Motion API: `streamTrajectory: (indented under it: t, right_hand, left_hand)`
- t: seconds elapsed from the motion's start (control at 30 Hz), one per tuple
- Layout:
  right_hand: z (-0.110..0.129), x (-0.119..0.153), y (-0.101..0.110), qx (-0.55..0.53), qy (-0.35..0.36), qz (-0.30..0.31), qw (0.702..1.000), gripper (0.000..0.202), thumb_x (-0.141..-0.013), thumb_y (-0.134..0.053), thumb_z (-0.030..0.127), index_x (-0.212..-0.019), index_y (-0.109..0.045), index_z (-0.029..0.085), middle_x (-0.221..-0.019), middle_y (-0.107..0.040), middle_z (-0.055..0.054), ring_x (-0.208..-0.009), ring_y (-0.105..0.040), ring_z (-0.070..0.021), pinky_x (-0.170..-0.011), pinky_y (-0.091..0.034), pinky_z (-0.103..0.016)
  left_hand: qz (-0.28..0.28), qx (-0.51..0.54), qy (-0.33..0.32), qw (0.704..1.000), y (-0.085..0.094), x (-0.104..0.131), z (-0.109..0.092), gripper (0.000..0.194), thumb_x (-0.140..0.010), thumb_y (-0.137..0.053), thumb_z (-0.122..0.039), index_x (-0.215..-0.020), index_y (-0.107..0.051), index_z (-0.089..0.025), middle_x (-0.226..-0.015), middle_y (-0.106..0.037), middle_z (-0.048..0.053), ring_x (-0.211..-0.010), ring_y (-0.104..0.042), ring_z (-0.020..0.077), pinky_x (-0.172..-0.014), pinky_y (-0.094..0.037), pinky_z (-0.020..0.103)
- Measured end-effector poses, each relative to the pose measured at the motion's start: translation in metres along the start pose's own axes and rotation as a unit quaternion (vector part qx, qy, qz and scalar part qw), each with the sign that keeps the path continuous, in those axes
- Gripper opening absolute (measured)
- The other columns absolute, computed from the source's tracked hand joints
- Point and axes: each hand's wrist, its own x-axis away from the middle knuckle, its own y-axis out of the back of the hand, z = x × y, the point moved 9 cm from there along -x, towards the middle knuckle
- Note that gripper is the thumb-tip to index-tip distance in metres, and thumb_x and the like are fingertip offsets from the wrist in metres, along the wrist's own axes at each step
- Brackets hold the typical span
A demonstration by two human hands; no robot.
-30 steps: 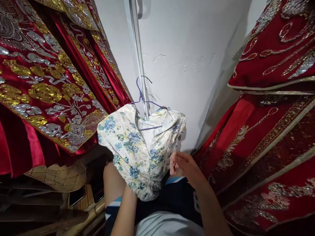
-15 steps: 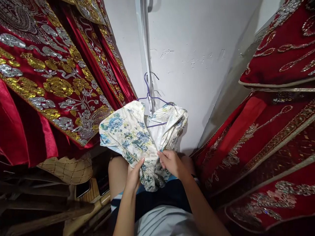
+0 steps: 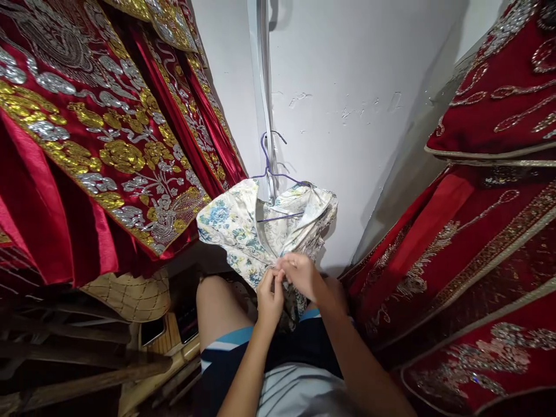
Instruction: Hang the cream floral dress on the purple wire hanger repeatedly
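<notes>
A white garment with blue and yellow flowers (image 3: pixel 241 234) hangs on a purple wire hanger (image 3: pixel 268 168) in front of the wall. At the lower end of its V-shaped neckline, my left hand (image 3: pixel 270 289) pinches the fabric edge. Close beside it, fingertips nearly touching, my right hand (image 3: pixel 302 275) is closed on the other side of the opening, slightly blurred. The garment's lower part hangs behind my hands and is partly hidden.
Red garments with gold and silver sequins (image 3: pixel 125 156) hang at the left, and beaded red ones (image 3: pixel 490 231) at the right. A phone (image 3: pixel 153 331) lies on a wooden surface (image 3: pixel 167 336) at the lower left. Behind the hanger is a pale wall (image 3: pixel 339 69).
My left hand has moved right and up from the garment's side to my right hand at the neckline. The garment's left side has drawn inward, and the view has shifted slightly.
</notes>
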Motion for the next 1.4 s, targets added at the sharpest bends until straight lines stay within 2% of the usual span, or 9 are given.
streamTrajectory:
  t: [0.23, 0.4, 0.53, 0.77, 0.87, 0.97, 1.1, 1.3, 1.4]
  right_hand:
    - [0.084, -0.039, 0.01, -0.016, 0.07, 0.001, 0.997, 0.022, -0.085, -0.059, 0.03, -0.068, -0.062, 0.017, -0.06, -0.067, -0.002, -0.052, -0.053, -0.0106, -0.051, -0.039, -0.022]
    - [0.035, -0.015, -0.007, -0.1, 0.012, 0.032, 0.994, 0.024, -0.083, -0.06, 0.034, -0.067, -0.061, 0.016, -0.052, -0.063, 0.001, -0.043, -0.044, -0.0078, -0.045, -0.033, -0.021]
    - [0.014, -0.018, 0.009, -0.184, 0.002, -0.05, 0.982, 0.028, -0.079, -0.065, 0.042, -0.072, -0.063, 0.016, -0.049, -0.058, 0.003, -0.04, -0.039, -0.0069, -0.042, -0.029, -0.021]
    - [0.127, -0.076, 0.053, -0.153, 0.121, -0.126, 0.973, 0.027, -0.088, -0.063, 0.036, -0.074, -0.064, 0.012, -0.054, -0.06, 0.002, -0.041, -0.041, -0.0038, -0.041, -0.028, -0.017]
    - [0.144, -0.074, 0.048, -0.119, 0.145, -0.1, 0.977, 0.025, -0.09, -0.06, 0.033, -0.077, -0.065, 0.011, -0.055, -0.062, 0.001, -0.04, -0.043, -0.004, -0.041, -0.029, -0.017]
    - [0.132, -0.059, 0.04, -0.102, 0.157, -0.08, 0.979, 0.024, -0.091, -0.059, 0.034, -0.08, -0.065, 0.013, -0.056, -0.062, 0.002, -0.042, -0.046, -0.0052, -0.043, -0.033, -0.017]
    - [0.12, -0.049, 0.036, -0.09, 0.161, -0.068, 0.98, 0.024, -0.091, -0.058, 0.032, -0.077, -0.064, 0.014, -0.055, -0.06, 0.002, -0.045, -0.048, -0.0068, -0.047, -0.036, -0.019]
    - [0.119, -0.058, 0.041, -0.038, 0.182, -0.096, 0.978, 0.023, -0.089, -0.059, 0.033, -0.074, -0.061, 0.016, -0.052, -0.057, 0.004, -0.046, -0.049, -0.0084, -0.049, -0.034, -0.021]
    - [0.086, -0.061, 0.034, -0.019, 0.152, -0.096, 0.984, 0.024, -0.087, -0.06, 0.033, -0.069, -0.06, 0.017, -0.052, -0.057, 0.003, -0.045, -0.047, -0.0089, -0.049, -0.033, -0.022]
  left_hand:
    - [-0.125, 0.159, 0.053, 0.978, 0.01, -0.017, 0.006, 0.03, -0.092, -0.06, -0.035, -0.117, -0.053, -0.021, -0.105, -0.065, 0.008, -0.088, -0.064, 0.0178, -0.083, -0.05, 0.03]
    - [-0.089, 0.051, 0.0, 0.995, 0.013, -0.031, -0.012, 0.014, -0.092, -0.057, -0.029, -0.101, -0.062, -0.02, -0.095, -0.066, 0.005, -0.09, -0.062, 0.0186, -0.082, -0.047, 0.029]
    - [-0.031, -0.019, -0.01, 0.999, -0.002, -0.014, -0.006, 0.016, -0.095, -0.053, -0.028, -0.082, -0.059, -0.02, -0.076, -0.06, 0.002, -0.074, -0.058, 0.0173, -0.07, -0.044, 0.027]
    - [0.037, -0.024, -0.012, 0.999, -0.033, 0.016, 0.011, 0.024, -0.097, -0.05, -0.031, -0.075, -0.05, -0.021, -0.071, -0.052, 0.001, -0.07, -0.053, 0.017, -0.067, -0.04, 0.028]
    - [0.059, -0.018, -0.017, 0.998, -0.034, 0.004, 0.009, 0.024, -0.097, -0.053, -0.033, -0.077, -0.053, -0.02, -0.073, -0.054, 0.002, -0.073, -0.054, 0.017, -0.07, -0.042, 0.028]
    - [0.017, 0.01, -0.038, 0.999, -0.009, -0.035, -0.012, 0.016, -0.094, -0.059, -0.035, -0.096, -0.06, -0.02, -0.088, -0.061, 0.004, -0.082, -0.058, 0.0176, -0.076, -0.045, 0.029]
    - [-0.071, 0.011, -0.139, 0.988, 0.039, -0.108, -0.077, 0.034, -0.099, -0.052, -0.034, -0.13, -0.055, -0.021, -0.096, -0.063, 0.005, -0.083, -0.059, 0.0161, -0.079, -0.046, 0.03]
    - [0.053, -0.181, -0.29, 0.938, 0.039, -0.164, -0.155, 0.021, -0.098, -0.053, -0.033, -0.089, -0.066, -0.018, -0.086, -0.067, 0.005, -0.084, -0.059, 0.0197, -0.081, -0.043, 0.033]
    - [-0.008, -0.19, -0.285, 0.94, 0.06, -0.169, -0.167, 0.021, -0.095, -0.057, -0.033, -0.084, -0.067, -0.018, -0.085, -0.068, 0.004, -0.087, -0.058, 0.0202, -0.089, -0.041, 0.036]
